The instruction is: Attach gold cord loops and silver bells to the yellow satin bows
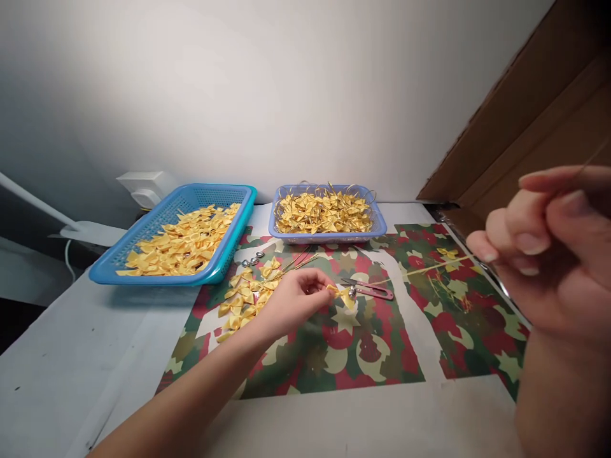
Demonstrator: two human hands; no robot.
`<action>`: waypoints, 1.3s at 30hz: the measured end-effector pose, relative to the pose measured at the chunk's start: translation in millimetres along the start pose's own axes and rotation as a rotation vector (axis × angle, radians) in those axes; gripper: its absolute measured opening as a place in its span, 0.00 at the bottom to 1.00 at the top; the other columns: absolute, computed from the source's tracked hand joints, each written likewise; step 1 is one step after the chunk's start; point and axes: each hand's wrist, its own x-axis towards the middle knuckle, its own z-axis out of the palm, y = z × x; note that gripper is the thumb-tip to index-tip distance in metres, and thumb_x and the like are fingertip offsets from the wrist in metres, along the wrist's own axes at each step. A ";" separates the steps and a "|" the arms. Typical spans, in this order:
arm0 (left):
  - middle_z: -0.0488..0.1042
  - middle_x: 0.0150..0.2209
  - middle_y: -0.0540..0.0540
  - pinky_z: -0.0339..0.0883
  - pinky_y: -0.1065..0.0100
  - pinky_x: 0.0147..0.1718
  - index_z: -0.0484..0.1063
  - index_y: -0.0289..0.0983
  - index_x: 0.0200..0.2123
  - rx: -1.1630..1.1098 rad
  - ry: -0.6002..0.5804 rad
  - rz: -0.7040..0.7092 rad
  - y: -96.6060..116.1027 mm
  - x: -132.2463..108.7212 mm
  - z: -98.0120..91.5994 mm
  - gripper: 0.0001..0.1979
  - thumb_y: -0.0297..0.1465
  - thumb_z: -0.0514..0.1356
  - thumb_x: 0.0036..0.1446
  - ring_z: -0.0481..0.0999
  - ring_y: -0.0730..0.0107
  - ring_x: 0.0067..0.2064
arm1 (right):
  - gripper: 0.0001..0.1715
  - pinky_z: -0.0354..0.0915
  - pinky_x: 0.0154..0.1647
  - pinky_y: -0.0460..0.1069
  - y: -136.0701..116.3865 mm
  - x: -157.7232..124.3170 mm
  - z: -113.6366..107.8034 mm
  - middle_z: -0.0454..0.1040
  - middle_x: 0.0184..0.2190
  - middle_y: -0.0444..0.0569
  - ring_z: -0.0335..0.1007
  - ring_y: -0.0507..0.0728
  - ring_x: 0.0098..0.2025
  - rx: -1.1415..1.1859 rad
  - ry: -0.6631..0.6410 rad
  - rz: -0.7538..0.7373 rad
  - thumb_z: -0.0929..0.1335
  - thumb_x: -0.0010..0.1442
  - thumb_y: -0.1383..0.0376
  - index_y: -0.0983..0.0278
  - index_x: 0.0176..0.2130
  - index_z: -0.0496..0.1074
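My left hand (308, 289) pinches a yellow ribbon bow (347, 298) above the patterned mat. A small shiny silver bead or bell (352, 291) sits against that bow. From the bow a yellowish thread (429, 268) stretches taut to my right hand (554, 235), raised at the right with its fingers closed on the thread. A thin line rises above those fingers; whether it is needle or thread I cannot tell. Pink-handled thread snips (377, 291) lie just behind the held bow. Several loose yellow bows (243, 296) and gold cords (298, 262) lie left of my left hand.
A blue basket (157, 278) of yellow bows stands at the left, and a lilac basket (329, 238) of bows with gold loops at the back. Silver pieces (252, 259) lie between them. Thread scraps (451, 289) lie right; a brown cardboard panel (529, 114) stands beyond.
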 end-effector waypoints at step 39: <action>0.72 0.24 0.52 0.60 0.75 0.26 0.74 0.35 0.26 -0.173 0.297 0.219 19.9 -22.3 -2.7 0.12 0.37 0.69 0.49 0.66 0.77 0.26 | 0.18 0.58 0.28 0.48 19.9 -42.3 59.2 0.67 0.24 0.43 0.62 0.52 0.27 -0.575 -0.461 0.279 0.63 0.66 0.61 0.62 0.25 0.67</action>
